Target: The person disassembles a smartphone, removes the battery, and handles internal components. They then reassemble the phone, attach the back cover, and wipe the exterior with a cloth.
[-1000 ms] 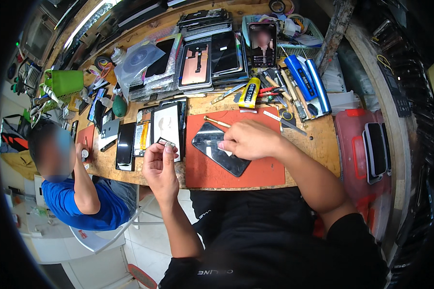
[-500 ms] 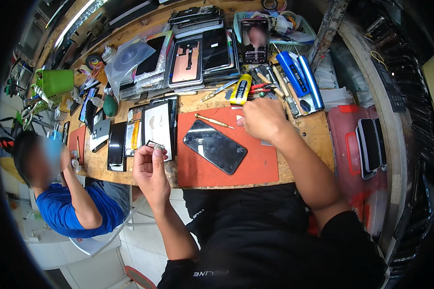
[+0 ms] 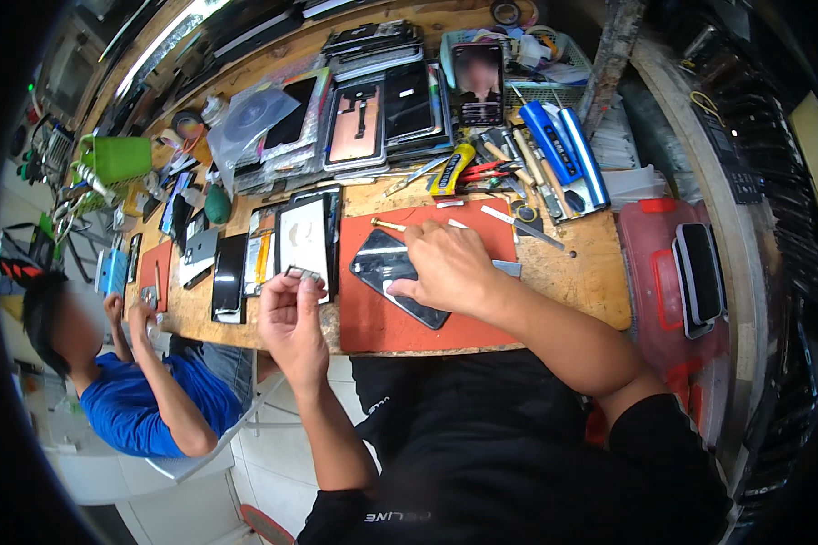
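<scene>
At the left side of the orange mat (image 3: 364, 331), my left hand (image 3: 293, 318) pinches a small silver-and-dark metal piece (image 3: 303, 272) between thumb and fingertips; its exact kind is too small to make out. My right hand (image 3: 450, 268) lies over a black smartphone (image 3: 377, 263), thumb and fingers apart, covering its right part. Whether it touches the glass I cannot tell. A thin gold screwdriver (image 3: 387, 224) lies beyond the phone, its front end hidden behind my right fingers. Beside my left hand rests a white panel (image 3: 302, 227) on dark phone parts.
Stacked tablets and screens (image 3: 354, 127) stand at the back. A yellow tube (image 3: 452, 170), several hand tools and a blue cylindrical tool (image 3: 550, 136) lie at the back right. A metal strip (image 3: 541, 234) lies on the bench. A person in blue (image 3: 159, 404) sits at left.
My right hand has moved left and nearer, from beside the yellow tube to over the smartphone. My left hand keeps its small piece. The seated person's hands have come down.
</scene>
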Motion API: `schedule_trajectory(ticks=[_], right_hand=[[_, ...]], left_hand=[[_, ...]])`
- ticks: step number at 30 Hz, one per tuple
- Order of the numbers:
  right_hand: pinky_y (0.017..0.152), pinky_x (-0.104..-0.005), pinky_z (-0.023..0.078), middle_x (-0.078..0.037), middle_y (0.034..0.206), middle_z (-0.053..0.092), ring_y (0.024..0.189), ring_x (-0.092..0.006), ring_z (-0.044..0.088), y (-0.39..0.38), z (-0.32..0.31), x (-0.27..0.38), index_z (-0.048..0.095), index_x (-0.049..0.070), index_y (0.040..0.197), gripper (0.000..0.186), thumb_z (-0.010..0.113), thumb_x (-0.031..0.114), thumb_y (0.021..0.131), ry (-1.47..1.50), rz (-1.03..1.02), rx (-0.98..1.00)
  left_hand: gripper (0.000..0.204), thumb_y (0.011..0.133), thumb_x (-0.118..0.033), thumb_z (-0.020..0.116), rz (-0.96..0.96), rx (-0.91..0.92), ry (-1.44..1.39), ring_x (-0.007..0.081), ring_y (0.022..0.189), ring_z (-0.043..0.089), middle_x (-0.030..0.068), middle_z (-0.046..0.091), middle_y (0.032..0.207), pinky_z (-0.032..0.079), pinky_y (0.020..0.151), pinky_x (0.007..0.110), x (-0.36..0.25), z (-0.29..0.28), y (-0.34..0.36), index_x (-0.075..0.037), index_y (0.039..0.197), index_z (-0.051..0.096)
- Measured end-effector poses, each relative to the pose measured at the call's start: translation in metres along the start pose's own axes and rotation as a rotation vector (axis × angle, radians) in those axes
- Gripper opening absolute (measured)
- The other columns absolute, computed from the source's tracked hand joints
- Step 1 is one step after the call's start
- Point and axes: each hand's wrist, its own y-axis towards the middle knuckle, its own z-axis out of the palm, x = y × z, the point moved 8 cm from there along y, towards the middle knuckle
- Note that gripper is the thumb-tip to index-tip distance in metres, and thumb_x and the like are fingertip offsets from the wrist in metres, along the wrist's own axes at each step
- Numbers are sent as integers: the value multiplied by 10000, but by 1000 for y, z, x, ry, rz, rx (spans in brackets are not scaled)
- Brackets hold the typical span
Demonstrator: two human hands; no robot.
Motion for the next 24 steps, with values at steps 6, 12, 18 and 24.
schedule_trajectory(ticks=[6,12,18,24], right_hand=[[899,-531,593,-294,1162,717,1059,-440,736,5,11,7,612,-90,1143,622,885,398,871,188,-30,136],[906,-423,593,-167,1165,726,1057,-243,728,14,14,8,588,-24,1231,353,759,201,1020,997,-69,74],[1129,-345,491,-68,1390,648,1299,-139,610,16,10,10,497,16,1497,420,633,114,1112,1580,-253,35],[1140,-359,490,-89,1421,643,1321,-163,610,13,7,9,488,15,1494,402,608,98,1120,1705,-290,15]], left_hand=[[92,1062,-19,697,-14,29,-85,121,928,721,54,721,1032,600,869,281,-4,18,-1,-10,1115,623],[105,1073,-57,697,-48,-48,-125,137,917,723,82,738,1020,600,893,291,-8,16,7,11,1123,635],[130,1073,-104,711,-84,-56,-354,126,907,708,81,760,1018,582,886,280,-14,27,18,12,1110,665],[106,1088,-112,690,-39,8,-320,106,928,688,74,764,1075,552,882,260,-29,60,23,-15,1128,679]])
